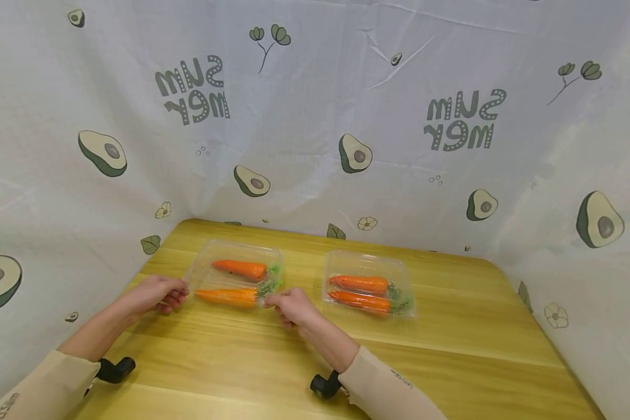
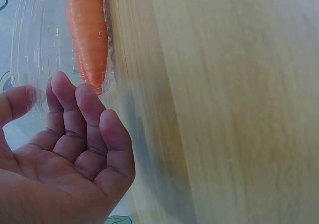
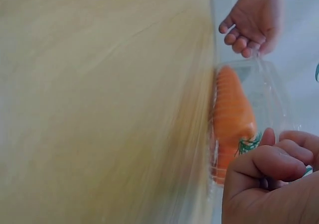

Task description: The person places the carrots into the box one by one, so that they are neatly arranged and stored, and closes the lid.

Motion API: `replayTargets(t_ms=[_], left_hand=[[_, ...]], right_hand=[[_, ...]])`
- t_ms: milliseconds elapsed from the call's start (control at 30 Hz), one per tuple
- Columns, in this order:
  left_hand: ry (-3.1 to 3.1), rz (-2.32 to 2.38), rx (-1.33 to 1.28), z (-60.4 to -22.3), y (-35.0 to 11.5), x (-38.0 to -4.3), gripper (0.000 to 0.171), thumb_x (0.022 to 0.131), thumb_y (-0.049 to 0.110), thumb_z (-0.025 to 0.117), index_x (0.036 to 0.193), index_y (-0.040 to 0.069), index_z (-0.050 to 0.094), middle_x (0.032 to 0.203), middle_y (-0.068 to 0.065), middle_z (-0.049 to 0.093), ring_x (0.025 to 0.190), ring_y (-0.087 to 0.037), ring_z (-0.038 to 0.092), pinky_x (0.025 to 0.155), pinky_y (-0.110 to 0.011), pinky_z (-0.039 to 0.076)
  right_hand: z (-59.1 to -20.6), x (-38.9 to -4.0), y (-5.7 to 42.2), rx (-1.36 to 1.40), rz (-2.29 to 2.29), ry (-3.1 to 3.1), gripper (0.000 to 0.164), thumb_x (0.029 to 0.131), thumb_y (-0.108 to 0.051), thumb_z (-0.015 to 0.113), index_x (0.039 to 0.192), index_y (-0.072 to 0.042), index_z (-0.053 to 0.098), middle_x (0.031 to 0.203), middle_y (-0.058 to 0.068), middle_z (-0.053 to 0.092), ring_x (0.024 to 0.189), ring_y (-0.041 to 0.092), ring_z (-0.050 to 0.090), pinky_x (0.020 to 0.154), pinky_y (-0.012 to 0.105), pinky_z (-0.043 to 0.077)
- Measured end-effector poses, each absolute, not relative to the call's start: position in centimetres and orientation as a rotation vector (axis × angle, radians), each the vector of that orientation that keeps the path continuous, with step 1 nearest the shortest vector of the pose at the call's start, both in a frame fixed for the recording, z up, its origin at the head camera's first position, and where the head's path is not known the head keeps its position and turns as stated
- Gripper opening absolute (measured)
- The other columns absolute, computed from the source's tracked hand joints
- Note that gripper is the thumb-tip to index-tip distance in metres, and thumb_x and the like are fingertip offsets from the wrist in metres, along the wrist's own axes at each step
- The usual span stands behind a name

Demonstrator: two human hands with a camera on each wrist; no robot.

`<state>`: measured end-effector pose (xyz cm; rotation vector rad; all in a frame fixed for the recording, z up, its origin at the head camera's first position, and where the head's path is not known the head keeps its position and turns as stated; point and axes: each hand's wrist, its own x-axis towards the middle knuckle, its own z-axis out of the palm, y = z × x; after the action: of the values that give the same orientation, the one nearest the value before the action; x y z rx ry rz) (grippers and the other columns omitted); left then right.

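Note:
Two orange toy-like carrots, an upper one (image 1: 241,268) and a lower one (image 1: 226,296), lie in a clear plastic clamshell box (image 1: 203,261) on the left of the table. At the box's left edge, my left hand (image 1: 160,293) pinches the thin plastic between thumb and index finger, the other fingers loosely bent. My right hand (image 1: 296,308) grips the front right corner, its fingers curled. In the right wrist view the carrot (image 3: 233,104) shows through the plastic, with green leaves at its thick end. Part of the right grip is hidden behind the fingers.
Right of the right hand stands a second clear box (image 1: 341,262), also holding two carrots (image 1: 364,283). The wooden table (image 1: 478,350) ends at a white cloth (image 1: 304,128) printed with avocados, hanging behind it and at both sides.

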<state>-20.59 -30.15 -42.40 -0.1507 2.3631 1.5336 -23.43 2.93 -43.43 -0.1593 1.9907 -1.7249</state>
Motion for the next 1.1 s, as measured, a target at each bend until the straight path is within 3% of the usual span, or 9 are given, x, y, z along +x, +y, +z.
replayTargets(t_ms=[67,167,533,667,733,867,1000,1100], left_hand=[[2.359,1.534,-0.156,-42.5,-30.1,-20.6,0.038,0.104,0.03,0.051,0.106,-0.004,0.067,0.082,0.003,0.066,0.074,-0.011,0.06,0.067,-0.027,0.051],[2.354,1.535,-0.144,-42.5,-30.1,-20.5,0.037,0.104,0.029,0.051,0.105,-0.004,0.067,0.082,0.003,0.066,0.073,-0.011,0.06,0.067,-0.027,0.051],[2.34,1.543,-0.11,-42.3,-30.0,-20.5,0.036,0.104,0.027,0.051,0.105,-0.005,0.066,0.082,0.002,0.065,0.074,-0.011,0.06,0.067,-0.027,0.051],[2.335,1.551,-0.106,-42.3,-29.9,-20.7,0.034,0.104,0.027,0.052,0.101,-0.003,0.067,0.081,0.002,0.064,0.072,-0.01,0.059,0.066,-0.026,0.05],[2.337,1.554,-0.111,-42.3,-29.8,-20.8,0.033,0.103,0.027,0.053,0.099,-0.002,0.067,0.081,0.002,0.064,0.072,-0.01,0.058,0.065,-0.026,0.05],[2.356,1.541,-0.145,-42.2,-29.7,-20.8,0.033,0.102,0.029,0.055,0.1,-0.002,0.067,0.082,0.002,0.064,0.073,-0.01,0.059,0.065,-0.026,0.05],[2.455,1.478,-0.199,-41.9,-29.9,-20.6,0.04,0.102,0.032,0.055,0.108,-0.005,0.066,0.093,-0.005,0.066,0.083,-0.017,0.061,0.069,-0.03,0.051],[2.576,1.402,-0.214,-41.3,-29.9,-20.4,0.051,0.104,0.038,0.05,0.124,-0.008,0.059,0.115,-0.019,0.063,0.102,-0.03,0.059,0.079,-0.038,0.052]], right_hand=[[-43.5,-23.4,2.8,-0.141,-1.742,1.983,0.032,0.089,-0.015,0.069,0.059,-0.01,0.057,0.05,-0.005,0.022,0.047,0.012,0.015,0.045,0.026,0.017],[-43.6,-23.3,2.7,-0.117,-1.763,1.968,0.05,0.086,-0.012,0.071,0.052,-0.02,0.034,0.051,-0.005,0.021,0.047,0.012,0.013,0.045,0.025,0.017],[-43.5,-23.1,2.7,-0.1,-1.805,1.943,0.054,0.086,-0.01,0.07,0.053,-0.021,0.029,0.051,-0.005,0.022,0.048,0.012,0.013,0.045,0.025,0.017],[-43.8,-23.2,2.8,-0.099,-1.802,1.937,0.05,0.087,-0.012,0.069,0.054,-0.02,0.033,0.051,-0.005,0.022,0.048,0.012,0.013,0.045,0.026,0.016],[-43.8,-23.2,2.8,-0.107,-1.802,1.924,0.039,0.088,-0.013,0.068,0.057,-0.016,0.044,0.052,-0.005,0.022,0.048,0.013,0.012,0.045,0.026,0.016],[-43.9,-23.4,3.0,-0.131,-1.782,1.923,0.019,0.088,-0.017,0.068,0.079,0.0,0.068,0.051,-0.005,0.022,0.048,0.013,0.013,0.045,0.026,0.017],[-43.7,-23.3,3.5,-0.168,-1.685,2.041,0.031,0.094,-0.028,0.065,0.101,0.0,0.076,0.049,-0.005,0.024,0.044,0.011,0.016,0.043,0.026,0.018],[-43.3,-23.1,4.1,-0.252,-1.51,2.288,0.038,0.098,-0.039,0.061,0.097,-0.004,0.076,0.049,-0.006,0.029,0.043,0.011,0.019,0.043,0.026,0.021]])
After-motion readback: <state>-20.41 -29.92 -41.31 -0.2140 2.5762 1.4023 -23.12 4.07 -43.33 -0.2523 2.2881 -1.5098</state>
